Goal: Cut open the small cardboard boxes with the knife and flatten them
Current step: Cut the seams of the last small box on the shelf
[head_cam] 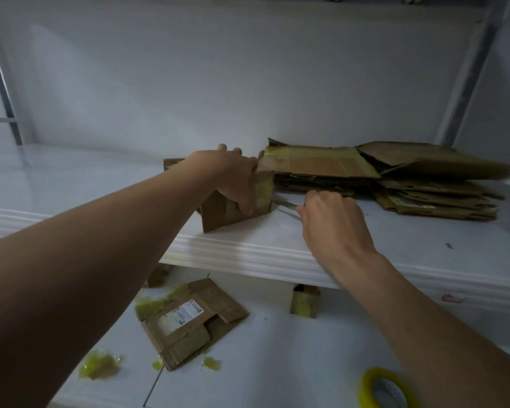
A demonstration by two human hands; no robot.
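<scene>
1. The left hand is gripping the small cardboard box from above. Its fingers are curled over the near face, steadying the box on the counter near its edge.
2. The knife is pointing at the box's taped right end, so the cutting step seems to be in hand.
3. The right hand is holding the knife, with its fingers wrapped round the hidden handle. The next move likely calls for drawing the blade along the tape, clear of the left thumb.
4. The flattened stack is lying at the far right.

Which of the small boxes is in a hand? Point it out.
The box on the shelf, gripped by the left hand, knife at its side. The floor boxes sit untouched.
</scene>
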